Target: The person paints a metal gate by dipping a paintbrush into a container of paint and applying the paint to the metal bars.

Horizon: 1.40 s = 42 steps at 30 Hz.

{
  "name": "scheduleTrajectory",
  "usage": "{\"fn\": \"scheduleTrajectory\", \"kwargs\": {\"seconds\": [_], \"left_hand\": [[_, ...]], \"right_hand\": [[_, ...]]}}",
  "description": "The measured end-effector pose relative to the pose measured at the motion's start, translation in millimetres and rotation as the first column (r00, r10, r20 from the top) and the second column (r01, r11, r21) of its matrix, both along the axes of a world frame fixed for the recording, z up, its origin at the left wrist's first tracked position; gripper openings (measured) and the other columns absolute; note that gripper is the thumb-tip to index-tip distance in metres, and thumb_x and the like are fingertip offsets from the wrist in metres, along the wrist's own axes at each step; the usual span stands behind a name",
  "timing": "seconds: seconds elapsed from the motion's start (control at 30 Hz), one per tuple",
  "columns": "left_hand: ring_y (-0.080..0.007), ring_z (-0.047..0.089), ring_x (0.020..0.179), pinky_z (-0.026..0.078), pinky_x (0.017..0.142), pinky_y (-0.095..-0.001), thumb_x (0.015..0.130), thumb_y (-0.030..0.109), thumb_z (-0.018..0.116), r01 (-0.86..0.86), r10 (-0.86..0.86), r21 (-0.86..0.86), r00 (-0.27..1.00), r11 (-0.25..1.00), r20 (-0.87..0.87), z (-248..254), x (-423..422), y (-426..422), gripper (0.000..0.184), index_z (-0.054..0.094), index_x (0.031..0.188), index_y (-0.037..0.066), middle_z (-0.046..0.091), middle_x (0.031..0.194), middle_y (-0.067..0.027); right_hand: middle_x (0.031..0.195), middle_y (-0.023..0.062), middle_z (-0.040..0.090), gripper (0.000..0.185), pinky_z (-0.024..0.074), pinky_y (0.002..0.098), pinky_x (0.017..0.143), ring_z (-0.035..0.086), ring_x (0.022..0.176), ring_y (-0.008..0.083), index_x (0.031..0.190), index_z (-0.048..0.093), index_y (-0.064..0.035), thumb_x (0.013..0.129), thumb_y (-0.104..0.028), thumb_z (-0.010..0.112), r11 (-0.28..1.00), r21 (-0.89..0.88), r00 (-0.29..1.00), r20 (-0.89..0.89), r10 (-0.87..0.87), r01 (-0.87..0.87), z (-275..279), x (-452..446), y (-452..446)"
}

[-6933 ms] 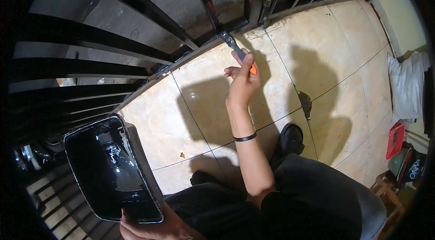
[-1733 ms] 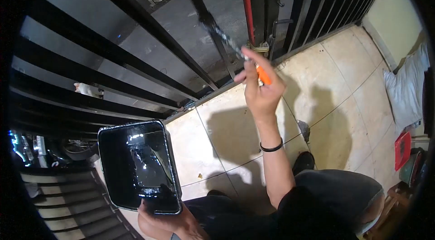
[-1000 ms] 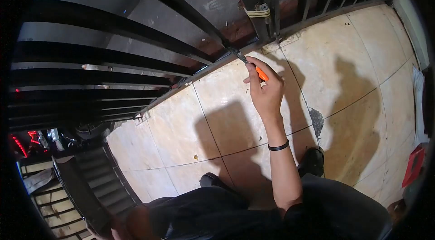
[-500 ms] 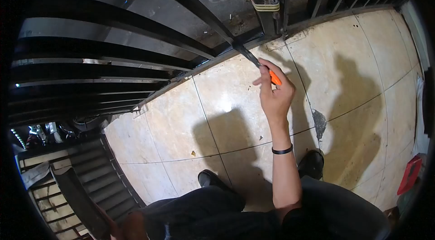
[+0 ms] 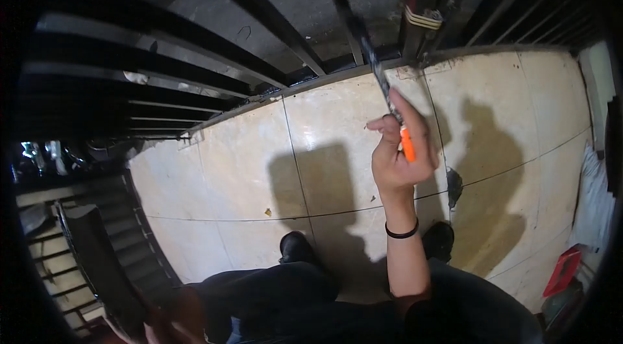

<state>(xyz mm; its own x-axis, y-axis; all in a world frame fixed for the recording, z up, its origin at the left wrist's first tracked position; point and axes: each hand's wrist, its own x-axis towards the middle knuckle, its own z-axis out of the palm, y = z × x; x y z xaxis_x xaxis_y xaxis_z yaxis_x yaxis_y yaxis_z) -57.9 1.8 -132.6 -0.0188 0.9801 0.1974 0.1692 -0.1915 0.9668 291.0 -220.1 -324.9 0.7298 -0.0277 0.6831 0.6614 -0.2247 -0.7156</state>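
My right hand (image 5: 405, 149), with a black band on the wrist, is closed around the orange handle (image 5: 407, 144) of a paintbrush (image 5: 383, 84). The brush's dark-smeared front reaches up to a black metal bar (image 5: 341, 10) of the gate, near its lower end; blur hides whether the tip touches. At the lower left, my left hand (image 5: 172, 323) is dim and partly cut off by the frame. Its fingers wrap the near end of a long, dark, trough-like piece (image 5: 107, 266), whose inside is too dark to make out.
A row of black bars stands on a bottom rail (image 5: 253, 100) along the tiled floor (image 5: 227, 149). Yellowish bands (image 5: 423, 18) circle a post. A dark slatted rack (image 5: 139, 227) is at left. A red object (image 5: 562, 271) and pale sheeting (image 5: 587, 195) lie at right. My shoes (image 5: 297, 248) are below.
The view has shifted, with the gate post now farther right. My right hand and the paintbrush have moved from one bar to the neighbouring bar on the right. Both hands keep their holds.
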Motion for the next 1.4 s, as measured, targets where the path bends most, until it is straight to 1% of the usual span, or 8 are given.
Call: {"fn": "scheduleTrajectory", "kwargs": {"seconds": [0.2, 0.4, 0.53, 0.8, 1.03, 1.07, 1.23, 1.4], "left_hand": [[-0.0313, 0.062, 0.121, 0.052, 0.103, -0.0452, 0.084, 0.022, 0.073, -0.053, 0.065, -0.092, 0.990, 0.994, 0.129, -4.9, -8.8, -10.7, 0.063, 0.054, 0.140, 0.001, 0.063, 0.134, -0.0163], [-0.0314, 0.063, 0.121, 0.052, 0.103, -0.0456, 0.085, 0.023, 0.072, -0.092, 0.125, -0.161, 0.970, 0.983, 0.208, -7.7, -25.1, -13.3, 0.062, 0.055, 0.140, 0.000, 0.063, 0.133, -0.0163], [-0.0315, 0.063, 0.120, 0.052, 0.103, -0.0458, 0.085, 0.023, 0.071, -0.130, 0.176, -0.193, 0.952, 0.973, 0.250, -2.8, -32.9, -11.5, 0.061, 0.055, 0.139, 0.000, 0.064, 0.133, -0.0164], [-0.0317, 0.064, 0.119, 0.053, 0.103, -0.0462, 0.086, 0.024, 0.070, -0.116, 0.220, -0.274, 0.893, 0.955, 0.391, -1.2, -40.8, 2.9, 0.060, 0.057, 0.138, 0.000, 0.065, 0.132, -0.0164], [-0.0319, 0.065, 0.119, 0.053, 0.102, -0.0466, 0.086, 0.026, 0.069, -0.026, 0.200, -0.325, 0.834, 0.945, 0.514, 18.8, -31.2, 14.2, 0.059, 0.058, 0.137, -0.001, 0.066, 0.132, -0.0165], [-0.0319, 0.065, 0.118, 0.053, 0.102, -0.0466, 0.086, 0.026, 0.069, -0.011, 0.192, -0.325, 0.825, 0.946, 0.532, 21.6, -33.9, 15.7, 0.058, 0.058, 0.137, -0.001, 0.066, 0.132, -0.0165], [-0.0320, 0.065, 0.118, 0.054, 0.102, -0.0469, 0.087, 0.026, 0.068, 0.040, 0.178, -0.328, 0.774, 0.944, 0.607, 40.6, -34.0, 22.1, 0.058, 0.059, 0.137, -0.001, 0.067, 0.131, -0.0165], [-0.0322, 0.066, 0.117, 0.054, 0.102, -0.0471, 0.087, 0.027, 0.067, 0.090, 0.168, -0.337, 0.728, 0.937, 0.664, 57.1, -37.5, 26.3, 0.057, 0.059, 0.136, -0.001, 0.068, 0.131, -0.0166]], "right_hand": [[0.109, 0.0112, 0.077, 0.033, 0.0611, 0.0344, 0.077, 0.077, 0.096, 0.0278, 0.120, 0.073, -0.0032, 0.088, -0.002, 0.080, 0.976, -0.217, 0.984, -0.174, -0.047, 0.008, -72.0, -17.8, 4.5], [0.111, 0.0107, 0.076, 0.023, 0.0594, 0.0330, 0.073, 0.076, 0.088, 0.0249, 0.118, 0.071, -0.0043, 0.097, -0.015, 0.073, 0.891, -0.415, 0.970, 0.224, -0.099, 0.186, 1.7, 17.3, 9.7], [0.118, 0.0131, 0.074, 0.026, 0.0602, 0.0323, 0.082, 0.075, 0.104, 0.0237, 0.122, 0.071, -0.0064, 0.104, -0.025, 0.064, 0.966, -0.117, 0.973, 0.023, -0.230, 0.231, 23.5, 1.4, 19.3], [0.111, 0.0144, 0.075, 0.035, 0.0601, 0.0369, 0.080, 0.075, 0.100, 0.0303, 0.122, 0.071, -0.0036, 0.089, -0.005, 0.080, 0.825, -0.561, 0.996, 0.079, -0.031, 0.070, -75.3, -4.2, -1.0], [0.115, 0.0137, 0.076, 0.034, 0.0596, 0.0404, 0.087, 0.073, 0.104, 0.0367, 0.114, 0.075, -0.0031, 0.098, -0.032, 0.069, 0.860, -0.498, 0.991, -0.009, -0.133, 0.111, 96.6, 18.4, 12.5], [0.111, 0.0177, 0.076, 0.034, 0.0609, 0.0371, 0.080, 0.076, 0.089, 0.0336, 0.117, 0.072, 0.0002, 0.101, -0.029, 0.066, 0.932, -0.305, 0.934, 0.347, -0.082, 0.195, 110.7, 32.0, 11.8], [0.102, 0.0215, 0.076, 0.043, 0.0579, 0.0310, 0.067, 0.072, 0.065, 0.0208, 0.126, 0.058, 0.0132, 0.113, -0.026, 0.048, 0.986, 0.047, 0.809, 0.567, -0.159, 0.161, 217.3, 32.4, 27.1], [0.105, 0.0177, 0.076, 0.023, 0.0566, 0.0275, 0.072, 0.072, 0.069, 0.0146, 0.120, 0.069, 0.0078, 0.101, -0.005, 0.066, 0.953, -0.225, 0.904, 0.417, -0.095, 0.204, 200.0, 34.6, 28.3]]}}
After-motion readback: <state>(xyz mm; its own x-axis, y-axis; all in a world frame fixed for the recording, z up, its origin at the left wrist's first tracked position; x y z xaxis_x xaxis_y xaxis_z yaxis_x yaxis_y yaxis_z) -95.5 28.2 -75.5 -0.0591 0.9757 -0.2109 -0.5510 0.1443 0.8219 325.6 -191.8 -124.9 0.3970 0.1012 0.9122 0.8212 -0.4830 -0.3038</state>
